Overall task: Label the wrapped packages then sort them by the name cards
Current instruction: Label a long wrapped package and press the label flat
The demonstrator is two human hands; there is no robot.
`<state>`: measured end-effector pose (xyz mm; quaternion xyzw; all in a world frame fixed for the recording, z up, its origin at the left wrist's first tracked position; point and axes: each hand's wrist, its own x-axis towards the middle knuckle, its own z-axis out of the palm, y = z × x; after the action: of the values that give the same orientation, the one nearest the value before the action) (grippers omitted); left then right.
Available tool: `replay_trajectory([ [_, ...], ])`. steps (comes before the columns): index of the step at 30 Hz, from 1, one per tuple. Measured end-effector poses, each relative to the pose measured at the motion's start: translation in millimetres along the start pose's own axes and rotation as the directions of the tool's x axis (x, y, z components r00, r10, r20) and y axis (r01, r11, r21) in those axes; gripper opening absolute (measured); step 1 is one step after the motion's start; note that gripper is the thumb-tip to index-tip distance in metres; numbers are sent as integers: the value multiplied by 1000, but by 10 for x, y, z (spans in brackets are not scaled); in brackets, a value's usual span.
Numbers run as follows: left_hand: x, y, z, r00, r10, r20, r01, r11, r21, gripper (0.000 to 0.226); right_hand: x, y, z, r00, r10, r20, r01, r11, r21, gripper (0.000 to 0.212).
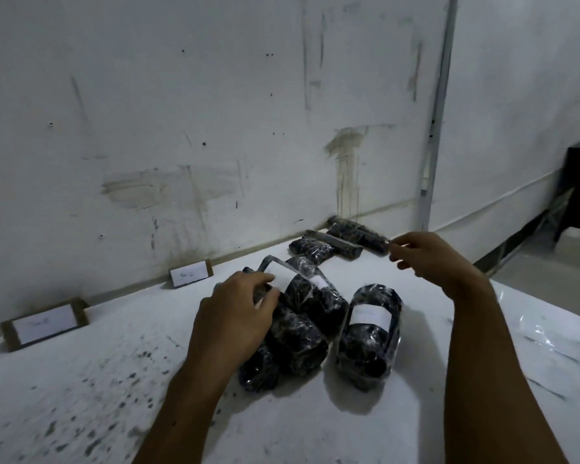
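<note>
While pressing down on the heap of dark rolls wrapped in clear film (298, 326) at centre frame, left hand (236, 316) with fingers curled and clamped on the top roll, probably to keep it from rolling. Right hand (429, 259) raised at right of centre, fingers pinched together on a small thin object, too blurred to name; maybe a pen or tape end for labelling. Just right of the heap, on the stained white surface (81, 396), one wrapped dark package with white paper label (369, 333), lying apart, likely finished. More dark unlabelled rolls (342, 242) further back near the wall. At left, two white name cards on brown blocks (46, 323), propped against the wall, well apart from the heap, as sorting targets.
</note>
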<state>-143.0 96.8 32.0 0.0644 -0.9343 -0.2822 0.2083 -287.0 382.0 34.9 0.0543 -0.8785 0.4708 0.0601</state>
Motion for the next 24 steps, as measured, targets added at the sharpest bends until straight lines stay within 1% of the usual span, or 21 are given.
replay_trajectory([
  [2,27,93,28,999,18,-51,-21,998,-61,29,42,-31,82,1000,-20,-20,21,1000,21,16],
  [5,176,248,86,991,95,-94,-105,989,-107,23,223,-58,162,992,-52,-112,47,998,-43,19],
  [6,235,296,97,986,122,-111,-136,983,-127,22,308,-31,194,988,-46,-150,44,999,-17,23],
  [8,361,359,90,974,152,-171,-181,968,-174,20,528,75,285,977,-5,-213,31,992,122,33],
  [9,417,376,87,968,158,-193,-194,963,-189,20,635,149,331,970,14,-244,24,988,152,36],
  [10,461,373,90,967,155,-201,-195,961,-194,20,754,241,390,960,12,-280,23,993,119,39],
  [11,482,366,87,969,152,-196,-191,962,-195,19,862,323,424,954,1,-301,15,999,50,42],
  [12,508,340,104,972,152,-177,-186,964,-191,18,974,406,472,954,-6,-300,0,1000,-21,48],
  [15,521,270,120,982,141,-124,-162,971,-176,15,1219,533,537,983,-31,-180,-3,983,-184,69],
  [16,516,260,114,984,138,-111,-156,971,-179,14,1286,568,563,988,-43,-148,8,973,-229,70],
  [17,514,262,110,985,136,-102,-153,971,-185,14,1348,606,582,989,-61,-133,21,960,-280,64],
  [19,511,262,104,986,137,-91,-152,969,-193,14,1399,656,635,987,-85,-136,29,928,-372,39],
  [20,509,267,99,986,139,-89,-154,968,-196,13,1404,675,650,984,-99,-151,31,916,-400,33],
  [24,514,286,64,988,129,-82,-145,961,-236,8,1358,651,626,964,-155,-218,56,913,-404,32],
])
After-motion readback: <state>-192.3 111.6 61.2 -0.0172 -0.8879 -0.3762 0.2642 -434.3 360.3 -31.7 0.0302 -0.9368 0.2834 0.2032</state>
